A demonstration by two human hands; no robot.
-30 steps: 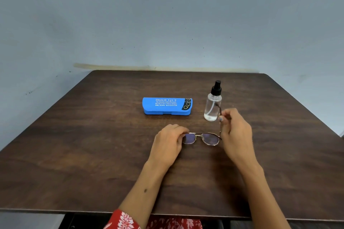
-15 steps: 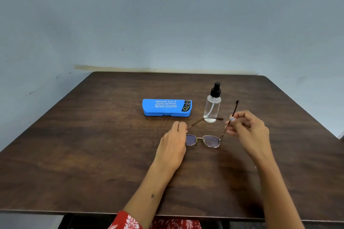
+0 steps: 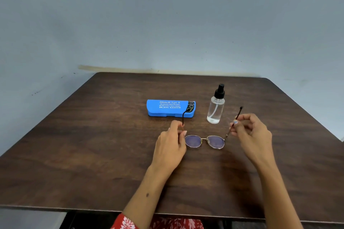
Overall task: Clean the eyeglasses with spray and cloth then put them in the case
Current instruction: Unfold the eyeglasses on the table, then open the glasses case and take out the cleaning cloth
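Gold-rimmed glasses (image 3: 204, 141) sit open over the wooden table (image 3: 93, 154). Left hand (image 3: 171, 145) and right hand (image 3: 251, 132) each pinch one temple arm between fingertips.

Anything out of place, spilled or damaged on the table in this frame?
Nothing spilled or damaged. The spray bottle stands upright, the blue case lies shut, and both hands hold the eyeglasses by the temples. One oddity: no cloth is visible.

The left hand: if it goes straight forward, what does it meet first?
Probably the case, which lies just beyond the left hand pinching the glasses; depth is unclear from one view.
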